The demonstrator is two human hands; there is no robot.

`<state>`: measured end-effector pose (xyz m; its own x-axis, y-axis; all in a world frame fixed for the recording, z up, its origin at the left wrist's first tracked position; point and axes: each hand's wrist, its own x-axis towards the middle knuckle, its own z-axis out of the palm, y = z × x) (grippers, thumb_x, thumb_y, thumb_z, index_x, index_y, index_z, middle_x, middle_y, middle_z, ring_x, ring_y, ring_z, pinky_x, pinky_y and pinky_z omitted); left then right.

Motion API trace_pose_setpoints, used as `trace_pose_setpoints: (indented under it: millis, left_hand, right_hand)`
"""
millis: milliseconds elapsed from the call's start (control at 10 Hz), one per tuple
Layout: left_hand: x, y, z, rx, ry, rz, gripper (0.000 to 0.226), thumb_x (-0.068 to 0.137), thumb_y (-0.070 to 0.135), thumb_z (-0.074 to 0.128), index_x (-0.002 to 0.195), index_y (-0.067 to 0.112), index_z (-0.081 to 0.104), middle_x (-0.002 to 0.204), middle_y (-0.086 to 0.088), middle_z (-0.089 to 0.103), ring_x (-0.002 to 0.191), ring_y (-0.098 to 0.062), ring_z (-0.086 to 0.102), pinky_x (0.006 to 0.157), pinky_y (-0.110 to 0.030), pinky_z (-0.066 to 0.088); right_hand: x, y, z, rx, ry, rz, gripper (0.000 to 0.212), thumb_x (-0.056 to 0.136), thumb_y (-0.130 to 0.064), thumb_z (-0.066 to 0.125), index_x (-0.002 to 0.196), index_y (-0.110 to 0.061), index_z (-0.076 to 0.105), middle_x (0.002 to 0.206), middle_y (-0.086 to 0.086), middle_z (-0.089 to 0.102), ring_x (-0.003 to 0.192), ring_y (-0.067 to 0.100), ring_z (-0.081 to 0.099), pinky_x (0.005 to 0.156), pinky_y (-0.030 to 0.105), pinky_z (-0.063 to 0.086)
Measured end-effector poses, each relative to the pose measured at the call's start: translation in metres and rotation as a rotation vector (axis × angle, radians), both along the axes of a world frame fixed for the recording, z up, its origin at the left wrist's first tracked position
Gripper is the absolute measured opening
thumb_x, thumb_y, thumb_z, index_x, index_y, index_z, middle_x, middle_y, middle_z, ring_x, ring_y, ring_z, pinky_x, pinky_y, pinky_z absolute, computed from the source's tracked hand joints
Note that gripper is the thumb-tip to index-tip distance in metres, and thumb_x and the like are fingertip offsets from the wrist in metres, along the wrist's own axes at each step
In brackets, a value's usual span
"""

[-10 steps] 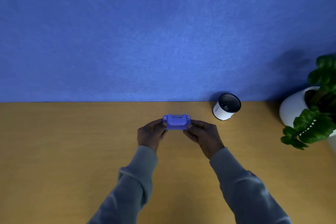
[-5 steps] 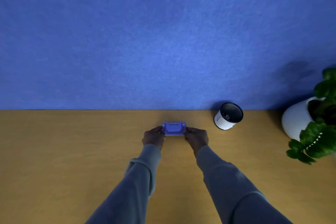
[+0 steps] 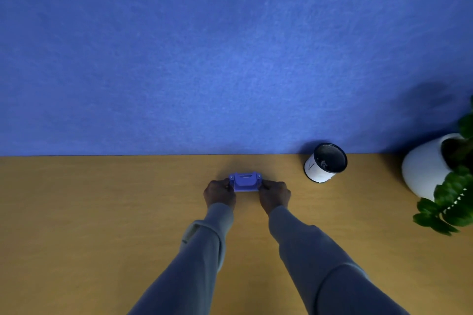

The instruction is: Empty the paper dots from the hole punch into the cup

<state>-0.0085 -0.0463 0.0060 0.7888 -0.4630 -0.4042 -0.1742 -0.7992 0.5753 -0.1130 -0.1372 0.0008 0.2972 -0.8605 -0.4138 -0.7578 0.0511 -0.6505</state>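
A small blue hole punch (image 3: 245, 182) sits low at the middle of the wooden desk (image 3: 102, 212), held from both ends. My left hand (image 3: 219, 193) grips its left end and my right hand (image 3: 274, 194) grips its right end. A white cup (image 3: 323, 167) with a dark inside stands to the right of the punch, near the blue wall, with a few pale specks visible inside. The punch is well apart from the cup. No paper dots show on the desk.
A white pot (image 3: 427, 166) with a green plant (image 3: 450, 199) stands at the right edge of the desk. The blue wall (image 3: 230, 59) rises straight behind the desk's far edge.
Both arms have stretched forward and the punch has moved away from me, down toward the desk. Both hands keep their hold on its ends.
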Motion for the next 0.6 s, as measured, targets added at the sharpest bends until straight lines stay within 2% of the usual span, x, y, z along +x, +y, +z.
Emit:
trace_pose_setpoints:
  millis: [100, 200, 400, 500, 600]
  left_hand:
    - [0.004, 0.001, -0.001, 0.024, -0.031, -0.051, 0.026, 0.094, 0.021, 0.055, 0.107, 0.021, 0.077, 0.107, -0.016, 0.075, 0.105, -0.034, 0.067, 0.076, -0.027, 0.042]
    - [0.004, 0.003, -0.001, 0.033, -0.031, -0.105, 0.024, 0.094, 0.021, 0.055, 0.105, 0.020, 0.076, 0.106, -0.015, 0.075, 0.104, -0.033, 0.067, 0.072, -0.025, 0.036]
    - [0.003, 0.009, 0.000, -0.005, -0.030, -0.130, 0.039, 0.086, 0.005, 0.049, 0.107, 0.023, 0.077, 0.105, -0.016, 0.074, 0.105, -0.034, 0.067, 0.083, -0.028, 0.048]
    - [0.002, 0.012, 0.008, -0.034, -0.017, -0.115, 0.043, 0.085, 0.001, 0.047, 0.109, 0.022, 0.077, 0.106, -0.017, 0.075, 0.106, -0.035, 0.067, 0.088, -0.030, 0.049]
    - [0.005, 0.019, 0.010, -0.063, -0.038, -0.051, 0.039, 0.088, 0.004, 0.049, 0.115, 0.016, 0.074, 0.117, -0.017, 0.073, 0.113, -0.034, 0.065, 0.095, -0.030, 0.048]
  right_hand:
    - [0.000, 0.003, 0.000, -0.049, 0.031, 0.040, 0.024, 0.092, -0.011, 0.057, 0.097, -0.007, 0.080, 0.100, 0.024, 0.074, 0.095, 0.041, 0.064, 0.065, 0.030, 0.026]
    - [-0.001, 0.003, 0.000, -0.082, 0.042, 0.085, 0.023, 0.091, -0.008, 0.056, 0.092, -0.003, 0.078, 0.094, 0.026, 0.073, 0.090, 0.041, 0.064, 0.064, 0.029, 0.027]
    - [-0.008, 0.003, 0.000, -0.076, 0.019, 0.179, 0.026, 0.089, -0.008, 0.055, 0.097, -0.011, 0.079, 0.094, 0.019, 0.074, 0.092, 0.036, 0.065, 0.070, 0.025, 0.034]
    - [-0.013, 0.001, 0.009, -0.041, 0.017, 0.221, 0.022, 0.090, -0.010, 0.056, 0.096, -0.008, 0.076, 0.089, 0.014, 0.072, 0.091, 0.032, 0.062, 0.071, 0.026, 0.035]
    - [-0.022, -0.003, 0.020, -0.035, -0.039, 0.179, 0.023, 0.092, -0.012, 0.059, 0.109, -0.006, 0.073, 0.106, 0.012, 0.074, 0.105, 0.031, 0.064, 0.088, 0.031, 0.046]
